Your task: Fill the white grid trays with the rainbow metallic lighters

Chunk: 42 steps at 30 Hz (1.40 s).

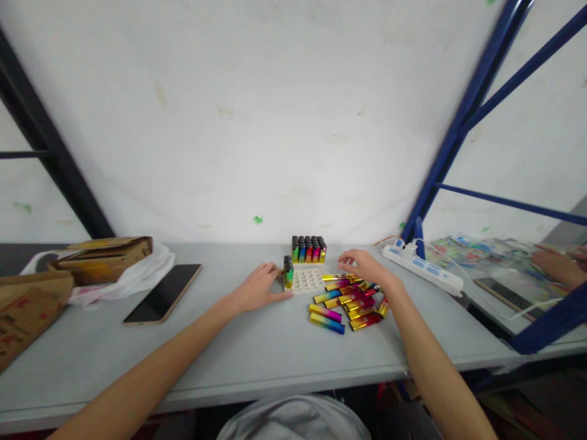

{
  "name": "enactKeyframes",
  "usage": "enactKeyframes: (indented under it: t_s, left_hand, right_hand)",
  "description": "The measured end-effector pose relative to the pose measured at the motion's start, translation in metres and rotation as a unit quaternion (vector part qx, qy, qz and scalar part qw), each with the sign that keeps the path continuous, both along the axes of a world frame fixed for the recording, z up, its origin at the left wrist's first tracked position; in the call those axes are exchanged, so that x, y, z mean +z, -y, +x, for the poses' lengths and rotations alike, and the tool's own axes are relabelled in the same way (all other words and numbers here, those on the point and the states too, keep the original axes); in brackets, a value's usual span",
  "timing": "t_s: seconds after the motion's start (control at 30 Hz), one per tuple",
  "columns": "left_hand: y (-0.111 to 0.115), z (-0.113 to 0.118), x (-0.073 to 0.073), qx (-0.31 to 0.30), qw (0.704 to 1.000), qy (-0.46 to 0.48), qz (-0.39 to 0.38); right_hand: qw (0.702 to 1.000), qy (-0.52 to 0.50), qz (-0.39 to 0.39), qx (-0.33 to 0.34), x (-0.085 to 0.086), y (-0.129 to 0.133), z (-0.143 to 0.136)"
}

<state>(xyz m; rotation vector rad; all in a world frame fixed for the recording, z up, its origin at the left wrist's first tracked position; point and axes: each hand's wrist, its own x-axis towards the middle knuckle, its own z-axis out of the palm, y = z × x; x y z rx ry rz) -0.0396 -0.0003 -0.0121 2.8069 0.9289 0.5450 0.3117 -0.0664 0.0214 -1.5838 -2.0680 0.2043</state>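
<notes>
My left hand (pixel 259 287) rests flat on the bench (pixel 229 360) at frame centre, fingers spread and holding nothing, fingertips just beside the white tray (pixel 308 280) and the 1 lighter (pixel 288 272) standing upright at its left corner. My right hand (pixel 362 267) hovers over the loose pile of lighters (pixel 348 302), fingers curled apart, grip empty. The pile lies just below and left of the right hand, long axes mostly running left-right, slightly tilted. Right hand is nearer. A full block of lighters (pixel 309 249) stands behind the tray.
</notes>
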Motion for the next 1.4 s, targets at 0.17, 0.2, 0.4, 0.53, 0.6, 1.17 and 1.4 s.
enactKeyframes:
  t_s: [0.17,0.2,0.4,0.53,0.6,1.17,1.4]
  left_hand:
    - [-0.001,0.000,0.000,-0.002,1.000,-0.006,-0.003]
    - [-0.001,0.000,0.000,-0.002,1.000,-0.008,-0.004]
    - [-0.001,-0.001,-0.001,-0.004,1.000,-0.005,-0.007]
    - [-0.001,0.000,-0.001,-0.009,1.000,0.009,-0.007]
    - [0.000,0.000,0.000,-0.007,1.000,0.003,-0.009]
    - [0.003,0.001,0.001,-0.007,1.000,0.009,-0.003]
    - [0.000,0.000,0.001,-0.014,1.000,0.008,-0.014]
  right_hand:
    - [0.993,-0.010,-0.109,0.045,-0.010,-0.004,0.004]
    - [0.993,-0.004,-0.109,0.046,-0.012,-0.005,0.002]
    - [0.999,-0.031,-0.026,0.027,-0.014,-0.005,-0.003]
    - [0.985,-0.169,0.000,0.022,-0.007,-0.005,-0.014]
    - [0.962,-0.271,-0.001,0.031,-0.003,-0.007,-0.025]
    - [0.845,-0.524,-0.102,0.030,-0.012,0.000,-0.102]
    - [0.944,-0.323,0.030,-0.066,-0.026,-0.006,-0.105]
